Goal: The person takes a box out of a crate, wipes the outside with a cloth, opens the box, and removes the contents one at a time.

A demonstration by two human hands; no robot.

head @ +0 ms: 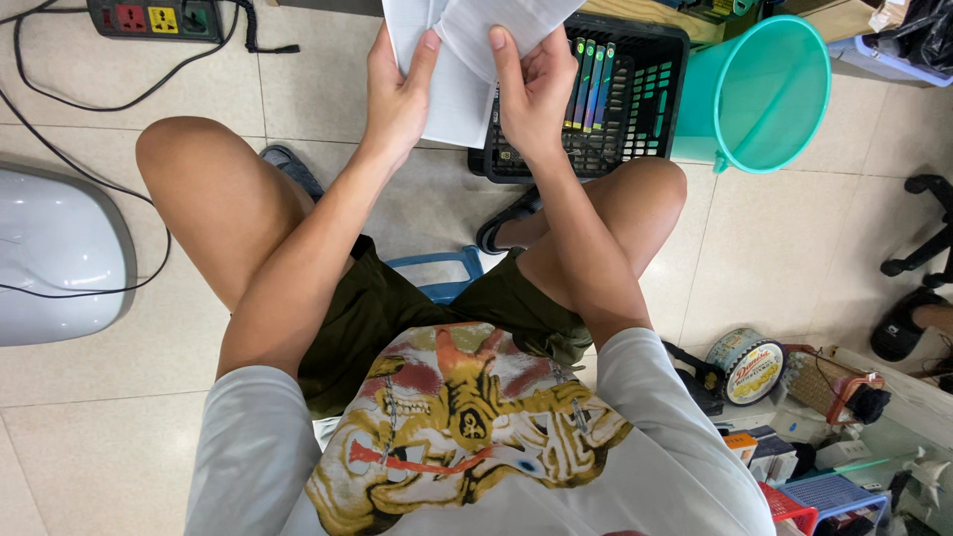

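Over our knees, our left hand [397, 94] and right hand [531, 89] have their fingers closed on white papers [462, 69] above the black crate [620, 94]; we should grip edges lightly, avoiding creases.

A home room: tiled floor [149, 397], power strip [154, 18], teal bucket [769, 94], cluttered household oddments.

I see a black plastic crate [635, 109] on the pale tiled floor [99, 437], with some slim coloured sticks inside. Just beside it, to the right, a teal plastic bucket [769, 94] lies tilted. At the top left there is a dark power strip with coloured sockets [154, 18], and black cables [60, 109] run from it. A round printed tin [747, 365] sits lower right among small clutter.
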